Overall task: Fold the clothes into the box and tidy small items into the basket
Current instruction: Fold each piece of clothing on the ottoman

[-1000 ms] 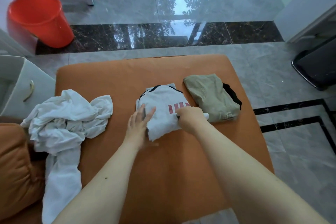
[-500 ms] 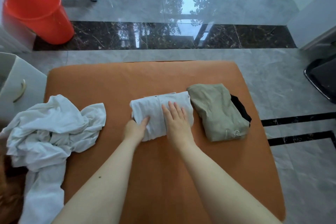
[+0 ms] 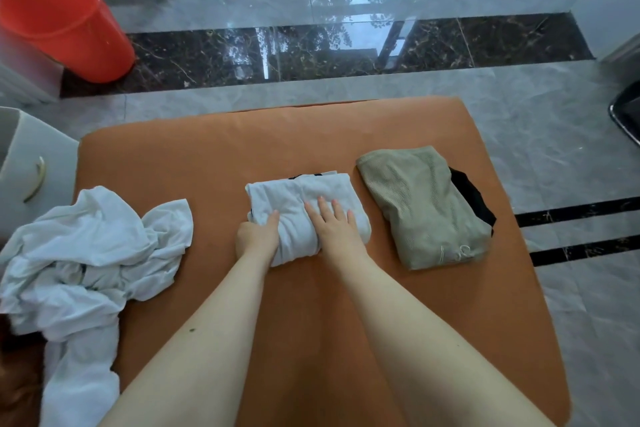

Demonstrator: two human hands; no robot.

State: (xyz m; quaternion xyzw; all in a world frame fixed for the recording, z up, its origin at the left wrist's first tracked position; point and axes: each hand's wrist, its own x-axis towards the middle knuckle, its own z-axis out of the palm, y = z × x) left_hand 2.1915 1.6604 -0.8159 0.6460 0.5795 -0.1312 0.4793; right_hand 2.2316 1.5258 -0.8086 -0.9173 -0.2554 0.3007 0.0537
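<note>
A folded white shirt (image 3: 294, 196) with a black trim lies in the middle of the orange cushion top (image 3: 277, 135). My right hand (image 3: 334, 224) presses flat on its near right part, fingers straight. My left hand (image 3: 258, 236) grips the shirt's near left edge, thumb on top and fingers tucked under the fold. To the right sits a folded olive garment (image 3: 422, 204) with a black piece (image 3: 471, 198) showing beneath it. A crumpled white garment (image 3: 90, 253) lies heaped at the cushion's left edge.
A red bucket (image 3: 59, 21) stands on the floor at the far left. A white cabinet (image 3: 24, 166) with a curved handle is left of the cushion. A dark object (image 3: 627, 114) sits at the right edge. Glossy grey tiles surround the cushion.
The white shirt was folded over, hiding its red print. My right hand went from gripping the cloth to pressing flat on it. My left hand shifted to hold the near left edge.
</note>
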